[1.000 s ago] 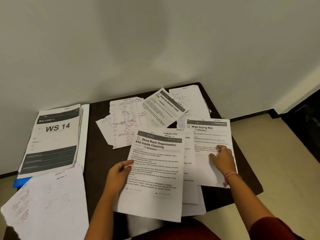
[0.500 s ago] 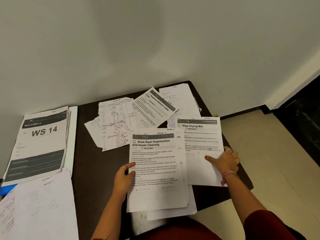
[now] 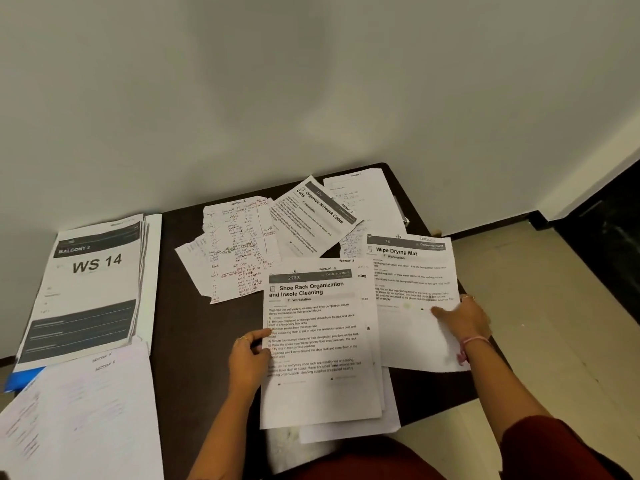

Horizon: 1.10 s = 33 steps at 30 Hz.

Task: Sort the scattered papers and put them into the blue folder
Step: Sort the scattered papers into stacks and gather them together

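A dark brown counter (image 3: 180, 306) fills the lower view, set against a plain pale wall (image 3: 311, 81), with light floor tiles (image 3: 554, 306) to the right. Nearest, at the lower left, lies a faintly handwritten sheet (image 3: 79, 410). Just beyond it a stack headed "WS 14" (image 3: 93, 289) rests on the blue folder (image 3: 24, 379), of which only a corner shows. At the near middle, the left hand (image 3: 247, 358) grips the left edge of the "Shoe Rack Organization" pile (image 3: 318, 341), thumb on top and fingers curled beneath. To the right, the right hand (image 3: 464, 320) pinches the right edge of the "Wipe Drying Mat" sheet (image 3: 412, 282), thumb pressed flat on the paper; a pink band circles that wrist. Farther back lie handwritten ledger pages (image 3: 239, 247), the tilted "Organize Network Cable" sheet (image 3: 315, 216) and another white page (image 3: 367, 195) at the far corner.
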Each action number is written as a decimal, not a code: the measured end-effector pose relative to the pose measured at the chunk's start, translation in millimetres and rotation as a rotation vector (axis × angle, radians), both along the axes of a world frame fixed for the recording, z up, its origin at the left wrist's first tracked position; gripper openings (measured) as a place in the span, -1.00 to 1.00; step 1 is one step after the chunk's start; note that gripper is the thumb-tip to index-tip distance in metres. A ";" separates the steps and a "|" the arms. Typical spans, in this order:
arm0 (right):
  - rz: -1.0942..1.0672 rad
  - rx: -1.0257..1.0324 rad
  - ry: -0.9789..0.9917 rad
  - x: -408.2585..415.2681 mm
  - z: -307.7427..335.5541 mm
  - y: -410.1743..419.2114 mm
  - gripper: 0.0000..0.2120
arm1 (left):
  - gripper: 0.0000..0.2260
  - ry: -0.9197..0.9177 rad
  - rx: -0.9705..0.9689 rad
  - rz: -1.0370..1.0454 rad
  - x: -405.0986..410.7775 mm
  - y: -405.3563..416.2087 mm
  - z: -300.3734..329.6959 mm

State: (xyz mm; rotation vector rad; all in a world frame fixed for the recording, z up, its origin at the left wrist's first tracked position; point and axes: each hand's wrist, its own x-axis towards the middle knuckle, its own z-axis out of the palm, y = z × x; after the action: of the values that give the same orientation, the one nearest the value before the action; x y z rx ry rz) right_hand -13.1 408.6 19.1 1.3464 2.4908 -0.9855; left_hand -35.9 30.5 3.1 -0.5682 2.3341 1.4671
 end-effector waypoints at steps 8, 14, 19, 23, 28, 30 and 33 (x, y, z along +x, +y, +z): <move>0.087 0.221 0.229 -10.6 66.6 11.9 -0.78 | -0.73 0.123 -0.090 0.028 -8.3 7.2 26.5; 0.162 0.265 0.381 -38.6 130.5 15.1 -0.77 | -0.74 0.162 0.107 -0.013 -38.5 15.0 45.4; 0.032 -0.240 0.489 -59.4 125.5 -7.1 -0.79 | -0.70 0.067 0.318 -0.037 -62.5 24.2 64.1; 0.051 -0.480 0.429 -66.7 93.4 -52.5 -0.83 | -0.77 -0.050 0.526 -0.044 -76.7 29.1 84.3; 0.105 -0.657 0.282 -68.5 56.2 -118.8 -0.80 | -0.70 -0.125 0.603 -0.032 -89.2 17.1 86.0; 0.167 -0.658 0.259 -74.3 44.6 -136.8 -0.80 | -0.82 -0.131 0.597 0.029 -91.4 9.2 80.3; 0.259 -0.591 0.238 -91.9 33.6 -150.8 -0.80 | -0.87 -0.128 0.405 0.077 -96.8 -8.4 60.2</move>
State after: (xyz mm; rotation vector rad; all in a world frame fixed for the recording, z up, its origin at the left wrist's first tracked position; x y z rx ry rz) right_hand -105.1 257.8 52.7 0.7428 2.1651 -1.7078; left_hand -132.7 22.2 63.3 -0.6213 1.8640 1.8156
